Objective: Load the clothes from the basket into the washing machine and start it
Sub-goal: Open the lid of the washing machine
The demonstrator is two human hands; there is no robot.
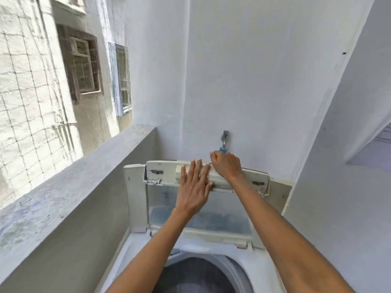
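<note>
Lid (203, 187) is up, left hand (193, 187) flat on it, right hand (226, 166) gripping its top edge; drum (196, 275) looks empty, loading not started.

Both bare arms reach forward, the left hand (193, 185) flat with fingers straight and spread, the right hand (226, 164) further ahead, knuckles up, fingers curled downward over something.

lid (167, 172): off-white, tinted grey-blue pane | tap (224, 137) above lid: grey, blue fitting | walls (254, 70): white | window (81, 64) left of lid: brown frame
</note>
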